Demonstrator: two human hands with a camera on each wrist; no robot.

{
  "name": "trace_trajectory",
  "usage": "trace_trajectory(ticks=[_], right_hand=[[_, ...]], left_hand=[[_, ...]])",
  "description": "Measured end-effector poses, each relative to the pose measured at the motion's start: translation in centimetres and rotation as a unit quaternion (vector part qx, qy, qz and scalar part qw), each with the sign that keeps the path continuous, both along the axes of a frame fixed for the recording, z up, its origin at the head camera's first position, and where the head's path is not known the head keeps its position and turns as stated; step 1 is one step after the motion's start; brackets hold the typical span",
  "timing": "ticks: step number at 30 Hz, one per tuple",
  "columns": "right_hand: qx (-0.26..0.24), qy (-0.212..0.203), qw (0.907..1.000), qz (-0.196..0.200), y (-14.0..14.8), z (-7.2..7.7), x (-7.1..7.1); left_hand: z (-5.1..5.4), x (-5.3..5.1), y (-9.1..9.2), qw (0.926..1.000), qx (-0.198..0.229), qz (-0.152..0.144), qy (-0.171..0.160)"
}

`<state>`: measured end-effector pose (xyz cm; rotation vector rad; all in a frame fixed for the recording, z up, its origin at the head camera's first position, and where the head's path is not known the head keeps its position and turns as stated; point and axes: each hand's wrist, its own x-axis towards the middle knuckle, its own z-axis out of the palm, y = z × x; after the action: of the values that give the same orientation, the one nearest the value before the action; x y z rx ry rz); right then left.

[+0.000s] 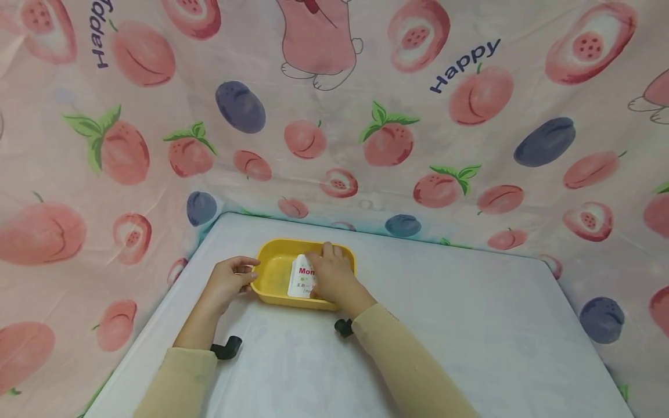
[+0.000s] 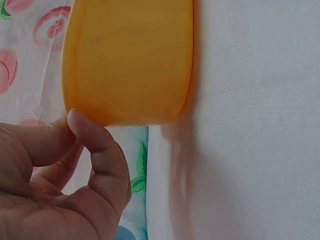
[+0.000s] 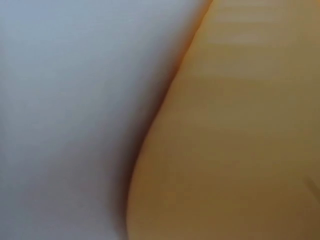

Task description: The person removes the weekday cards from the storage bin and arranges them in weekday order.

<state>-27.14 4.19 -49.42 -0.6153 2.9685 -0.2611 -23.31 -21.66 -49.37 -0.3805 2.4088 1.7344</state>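
My left hand [image 1: 226, 283] pinches a yellow oblong plastic tray [image 1: 273, 277], probably light, stiff, sensibly by its left rim; I cannot tell whether my right hand [image 1: 335, 276] grips the white printed card [image 1: 301, 277].

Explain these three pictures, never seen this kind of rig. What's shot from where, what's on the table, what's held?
There's no robot: a person works with two bare hands. The wide picture comes from a camera worn on the head; the two closer ones from a camera on each wrist. A yellow tray sits on the white surface, with a white card inside, "Mon" visible in red. The left hand pinches the tray's rim. The right hand reaches into the tray, covering part of the card; whether it grips the card can't be told. The right wrist picture is blurred and shows no fingers.
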Motion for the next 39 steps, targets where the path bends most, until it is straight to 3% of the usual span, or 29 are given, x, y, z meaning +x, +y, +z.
trace_trajectory(ticks=[11, 27, 33, 39], right_hand=[[-0.020, 0.037, 0.9991, 0.008, 0.2, -0.1, -0.1], [-0.101, 0.075, 0.9920, 0.009, 1.0, 0.5, 0.5], [-0.164, 0.076, 0.9835, -0.011, 1.5, 0.4, 0.6], [-0.248, 0.052, 0.9654, -0.062, 1.9, 0.5, 0.8]], left_hand=[[0.0, 0.1, 0.1, 1.0000, 0.007, -0.004, 0.005], [-0.1, 0.2, -0.1, 0.9999, 0.009, -0.006, -0.002], [-0.1, 0.1, 0.0, 0.9999, 0.016, 0.002, 0.004], [0.1, 0.2, 0.1, 0.9995, 0.028, 0.008, 0.011]])
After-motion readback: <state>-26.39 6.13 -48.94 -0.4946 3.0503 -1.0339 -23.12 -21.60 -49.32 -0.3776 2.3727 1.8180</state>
